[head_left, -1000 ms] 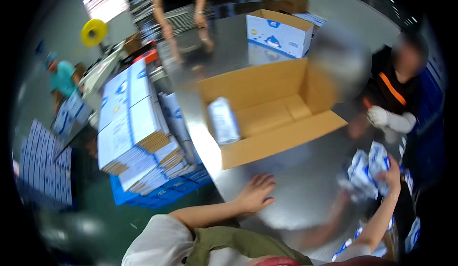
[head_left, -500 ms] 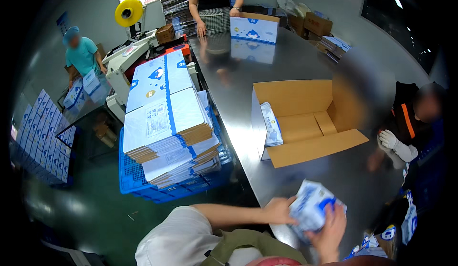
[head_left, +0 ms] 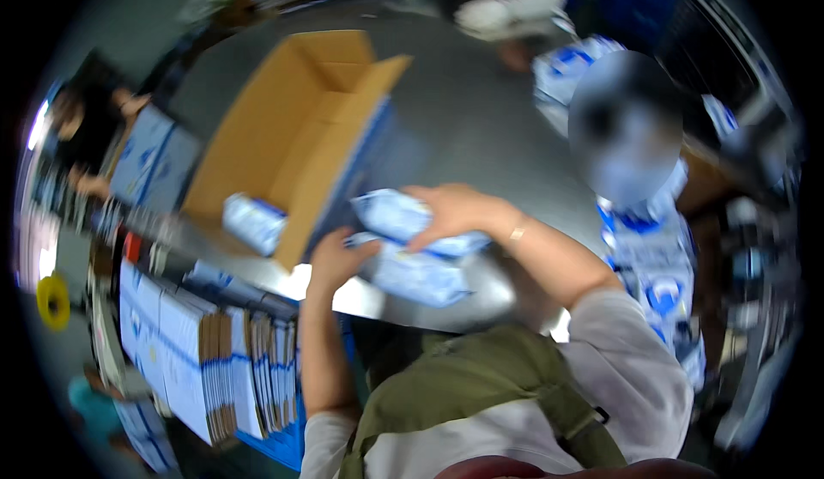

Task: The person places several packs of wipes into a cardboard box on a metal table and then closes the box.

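Two soft white-and-blue plastic packs lie side by side on the metal table near my body. My right hand [head_left: 455, 214] is closed round the farther pack [head_left: 390, 212], its thumb and fingers on either side. The nearer pack [head_left: 420, 275] lies below that hand. At the packs' left ends is my left hand [head_left: 337, 260], thumb and forefinger spread and touching them; its other fingers are hard to make out. Left of my hands an open cardboard carton [head_left: 286, 127] stands with its flaps up. One similar pack [head_left: 254, 224] lies inside at its near end.
Stacked flat cartons [head_left: 176, 350] stand at the lower left in a blue crate [head_left: 279, 445]. More packs [head_left: 657, 286] are piled on the right. A gloved hand [head_left: 511, 9] shows across the table [head_left: 481, 118]. A person handles another carton [head_left: 156, 157] at far left.
My view has swung to the right, so the carton now appears further left. The packs have come down onto the table beside the carton, and my left hand has shifted to their ends.
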Motion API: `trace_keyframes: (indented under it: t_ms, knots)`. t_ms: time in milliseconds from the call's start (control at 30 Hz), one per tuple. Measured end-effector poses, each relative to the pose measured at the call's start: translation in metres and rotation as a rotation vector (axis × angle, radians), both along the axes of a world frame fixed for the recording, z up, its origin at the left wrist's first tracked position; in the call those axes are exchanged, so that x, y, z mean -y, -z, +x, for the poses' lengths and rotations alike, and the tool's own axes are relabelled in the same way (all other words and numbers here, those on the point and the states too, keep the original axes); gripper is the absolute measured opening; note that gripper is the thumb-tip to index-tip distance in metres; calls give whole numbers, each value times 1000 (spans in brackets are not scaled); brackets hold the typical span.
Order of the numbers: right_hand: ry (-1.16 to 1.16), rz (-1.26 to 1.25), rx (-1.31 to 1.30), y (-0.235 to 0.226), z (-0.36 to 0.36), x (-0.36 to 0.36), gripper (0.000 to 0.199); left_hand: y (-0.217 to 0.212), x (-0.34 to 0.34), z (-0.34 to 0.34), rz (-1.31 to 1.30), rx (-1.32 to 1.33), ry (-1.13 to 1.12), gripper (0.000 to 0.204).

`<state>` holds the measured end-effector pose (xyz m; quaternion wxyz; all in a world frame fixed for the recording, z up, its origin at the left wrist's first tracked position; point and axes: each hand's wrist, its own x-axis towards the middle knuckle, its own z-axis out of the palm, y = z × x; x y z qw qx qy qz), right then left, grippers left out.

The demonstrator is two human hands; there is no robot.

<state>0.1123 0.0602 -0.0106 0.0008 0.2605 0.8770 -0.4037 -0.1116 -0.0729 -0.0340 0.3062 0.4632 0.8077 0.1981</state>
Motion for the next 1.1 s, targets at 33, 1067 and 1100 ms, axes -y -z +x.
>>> trace_keyframes:
  t_ms: [33, 1067, 1100]
  knots:
    - [36, 106, 12, 6, -2, 1, 106, -37, -2, 19, -14, -44, 15, 66]
    - [755, 631, 157, -23, 229, -323, 80, -34, -75, 110, 429, -405, 590, 54]
    - [706, 617, 142, -29, 221, -309, 80, -35, -75, 110, 434, -412, 595, 54]
